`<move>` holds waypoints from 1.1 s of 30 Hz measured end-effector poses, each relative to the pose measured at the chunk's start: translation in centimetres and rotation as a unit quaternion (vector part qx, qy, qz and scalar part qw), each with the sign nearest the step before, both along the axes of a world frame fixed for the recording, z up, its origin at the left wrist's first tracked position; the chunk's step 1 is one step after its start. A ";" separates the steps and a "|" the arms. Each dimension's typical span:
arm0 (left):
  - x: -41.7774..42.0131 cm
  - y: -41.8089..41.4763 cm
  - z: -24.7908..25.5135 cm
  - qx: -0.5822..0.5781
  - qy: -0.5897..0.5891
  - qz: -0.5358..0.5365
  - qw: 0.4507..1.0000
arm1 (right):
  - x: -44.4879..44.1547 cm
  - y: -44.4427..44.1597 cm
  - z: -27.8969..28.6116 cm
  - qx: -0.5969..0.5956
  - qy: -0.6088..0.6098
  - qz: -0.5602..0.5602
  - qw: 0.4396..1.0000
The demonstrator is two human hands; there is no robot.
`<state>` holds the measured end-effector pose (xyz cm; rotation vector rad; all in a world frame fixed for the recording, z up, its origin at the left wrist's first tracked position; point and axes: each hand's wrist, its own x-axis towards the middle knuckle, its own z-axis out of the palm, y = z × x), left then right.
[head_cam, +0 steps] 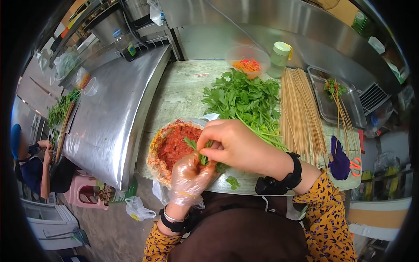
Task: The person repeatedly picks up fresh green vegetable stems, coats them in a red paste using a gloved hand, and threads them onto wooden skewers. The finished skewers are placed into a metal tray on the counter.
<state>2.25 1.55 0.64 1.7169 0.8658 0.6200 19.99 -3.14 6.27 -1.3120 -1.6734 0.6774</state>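
My left hand [191,177], in a clear plastic glove smeared with red, holds green leaves at the right edge of a bowl of red minced filling [173,147]. The bare fingers of my right hand [226,140] pinch the same leaves [203,159] from the right. A large pile of leafy celery [244,95] lies beyond my right hand, its stems pointing towards my forearm. Beside it is a wide bundle of bamboo skewers [301,114]. One loose leaf [233,182] rests near the table's front edge. What lies inside my left fist is hidden.
Behind the celery stand a bowl of orange shreds [247,64] and a green-lidded bottle [280,59]. At right are a metal tray [322,88] with filled skewers [337,98], a purple cloth [339,159] and orange-handled scissors [355,167]. A co-worker [36,170] sits left of the steel counter [104,111].
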 end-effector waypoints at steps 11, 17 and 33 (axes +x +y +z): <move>-1.6 0.2 -0.7 -0.303 -0.254 0.019 0.918 | -0.4 -1.6 -2.7 0.036 0.082 0.002 0.996; -1.5 0.5 -0.1 -0.350 -0.377 0.006 0.857 | 0.5 -2.3 -6.2 -0.046 0.293 -0.015 0.955; -1.8 -0.4 -0.7 0.321 -0.050 -0.075 0.943 | -1.5 -3.8 -6.4 -0.242 0.499 -0.015 0.832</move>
